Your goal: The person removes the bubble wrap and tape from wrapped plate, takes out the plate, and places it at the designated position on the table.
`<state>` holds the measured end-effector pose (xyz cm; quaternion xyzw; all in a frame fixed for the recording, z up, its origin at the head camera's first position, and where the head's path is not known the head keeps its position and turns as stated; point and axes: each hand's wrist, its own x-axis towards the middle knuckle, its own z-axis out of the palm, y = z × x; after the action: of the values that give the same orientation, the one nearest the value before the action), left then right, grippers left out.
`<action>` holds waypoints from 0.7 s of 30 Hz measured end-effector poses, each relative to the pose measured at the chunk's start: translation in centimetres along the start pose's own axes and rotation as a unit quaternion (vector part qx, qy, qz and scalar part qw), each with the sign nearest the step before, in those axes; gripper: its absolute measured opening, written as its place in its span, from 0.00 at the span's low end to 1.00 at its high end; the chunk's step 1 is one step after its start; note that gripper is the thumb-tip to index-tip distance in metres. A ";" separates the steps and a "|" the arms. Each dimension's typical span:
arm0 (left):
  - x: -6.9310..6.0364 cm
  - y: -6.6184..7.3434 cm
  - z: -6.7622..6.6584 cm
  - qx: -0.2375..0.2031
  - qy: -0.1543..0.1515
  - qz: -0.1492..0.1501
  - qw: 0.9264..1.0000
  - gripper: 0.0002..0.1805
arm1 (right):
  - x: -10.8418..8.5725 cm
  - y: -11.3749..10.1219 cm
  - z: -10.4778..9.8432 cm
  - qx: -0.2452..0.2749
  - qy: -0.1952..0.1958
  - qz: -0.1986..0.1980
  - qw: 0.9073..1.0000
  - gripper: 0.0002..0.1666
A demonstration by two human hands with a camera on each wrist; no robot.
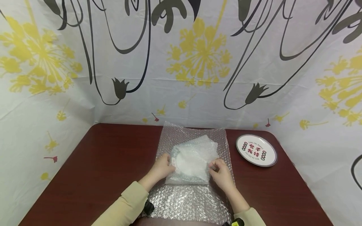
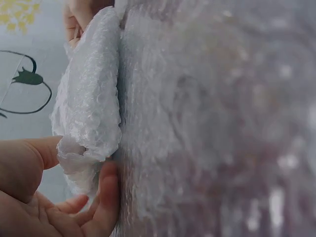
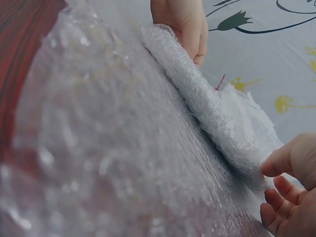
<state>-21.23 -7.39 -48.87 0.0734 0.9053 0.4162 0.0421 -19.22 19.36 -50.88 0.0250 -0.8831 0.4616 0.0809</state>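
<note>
Head view: left hand [image 1: 163, 166] and right hand [image 1: 222, 175] pinch the bubble-wrapped bundle [image 1: 192, 160], apparently mid-wrap; next probably calls for another fold.

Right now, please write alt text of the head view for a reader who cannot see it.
A person's left grip and right grip hold opposite sides of a bubble-wrapped white bundle on a larger bubble-wrap sheet. A white plate with red characters sits at right on the dark red table.

Beige sleeves [image 1: 124, 204]; black wrist devices [image 1: 149, 207], right yellow-marked.
</note>
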 end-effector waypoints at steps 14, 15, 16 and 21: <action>1.0 0.2 -1.3 0.140 -0.060 0.151 0.977 0.37 | -0.1 -0.2 -0.2 -0.002 0.007 0.011 1.000 0.08; 1.2 0.2 -1.4 0.145 -0.069 0.158 0.974 0.37 | -0.1 -0.2 -0.2 -0.002 0.006 0.012 1.000 0.08; 1.3 0.2 -1.5 0.147 -0.079 0.162 0.973 0.38 | -0.1 -0.2 -0.2 -0.003 0.006 0.012 1.000 0.08; 1.8 0.2 -1.9 0.138 -0.119 0.159 0.970 0.39 | -0.1 0.0 -0.2 0.002 0.008 0.017 1.000 0.08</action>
<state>-23.27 -8.39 -47.53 0.2701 0.9192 0.2773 0.0720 -19.12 19.56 -50.76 0.0066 -0.8817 0.4650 0.0800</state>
